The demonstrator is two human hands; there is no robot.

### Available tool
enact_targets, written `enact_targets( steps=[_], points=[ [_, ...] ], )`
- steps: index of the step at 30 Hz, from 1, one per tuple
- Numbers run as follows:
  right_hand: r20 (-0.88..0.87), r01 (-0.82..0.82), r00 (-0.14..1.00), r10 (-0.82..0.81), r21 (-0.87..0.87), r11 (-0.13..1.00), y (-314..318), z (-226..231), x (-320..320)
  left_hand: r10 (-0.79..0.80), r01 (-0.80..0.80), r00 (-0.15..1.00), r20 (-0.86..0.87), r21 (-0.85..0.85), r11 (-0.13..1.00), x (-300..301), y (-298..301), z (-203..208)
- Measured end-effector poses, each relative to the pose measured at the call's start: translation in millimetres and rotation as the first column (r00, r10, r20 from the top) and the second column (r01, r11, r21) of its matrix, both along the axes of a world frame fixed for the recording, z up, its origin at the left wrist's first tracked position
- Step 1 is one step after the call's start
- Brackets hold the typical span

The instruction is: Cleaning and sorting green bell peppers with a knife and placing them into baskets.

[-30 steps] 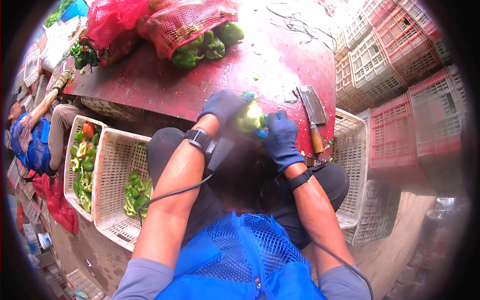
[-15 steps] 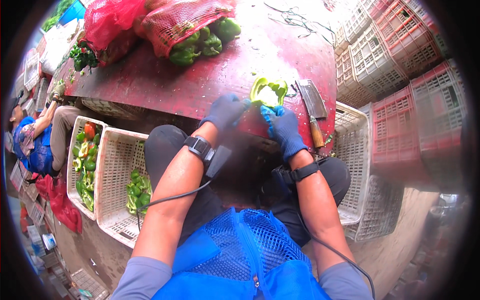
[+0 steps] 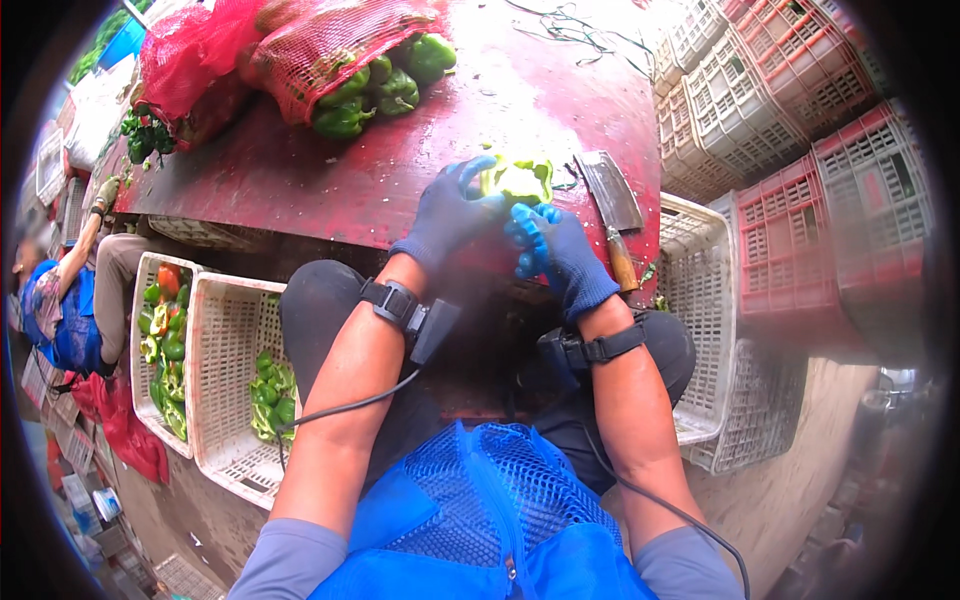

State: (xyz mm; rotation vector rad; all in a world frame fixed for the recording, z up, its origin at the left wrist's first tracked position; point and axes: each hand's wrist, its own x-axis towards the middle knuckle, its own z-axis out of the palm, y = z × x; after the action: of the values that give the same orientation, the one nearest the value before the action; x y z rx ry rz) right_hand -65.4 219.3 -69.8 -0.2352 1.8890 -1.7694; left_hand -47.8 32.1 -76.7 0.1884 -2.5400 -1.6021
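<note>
Left hand [image 3: 455, 208] is pinching a cut pepper [image 3: 522, 182]; right hand [image 3: 553, 248] is curling—hold unclear. Cleaver [image 3: 610, 190] is lying near—slipping risks cuts.

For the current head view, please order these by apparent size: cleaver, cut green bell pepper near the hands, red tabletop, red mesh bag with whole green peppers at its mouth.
Largest to smallest:
1. Red tabletop
2. Red mesh bag
3. Cleaver
4. Cut green bell pepper

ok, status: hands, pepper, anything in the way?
Left hand at left edge of cut pepper, grip unclear. Right hand curled at its near side, contact unclear. Cleaver lying to the right, not between hands and pepper.
</note>
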Motion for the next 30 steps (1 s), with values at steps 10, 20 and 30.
enact_targets(
  steps=[10,20,30],
  points=[
    [0.263,0.021,0.965,0.010,-0.114,0.993,6,23,3,-0.020,-0.012,0.992,-0.128,-0.248,0.969,10,5,6],
    [-0.219,-0.089,0.962,0.164,0.317,0.944,0,29,11,-0.040,0.005,0.993,-0.110,-0.306,0.952,20,9,12],
    [-0.568,0.067,0.736,0.369,0.603,0.795,7,19,-1,-0.172,0.084,0.963,-0.210,-0.370,0.925,15,-3,-11]
  ],
)
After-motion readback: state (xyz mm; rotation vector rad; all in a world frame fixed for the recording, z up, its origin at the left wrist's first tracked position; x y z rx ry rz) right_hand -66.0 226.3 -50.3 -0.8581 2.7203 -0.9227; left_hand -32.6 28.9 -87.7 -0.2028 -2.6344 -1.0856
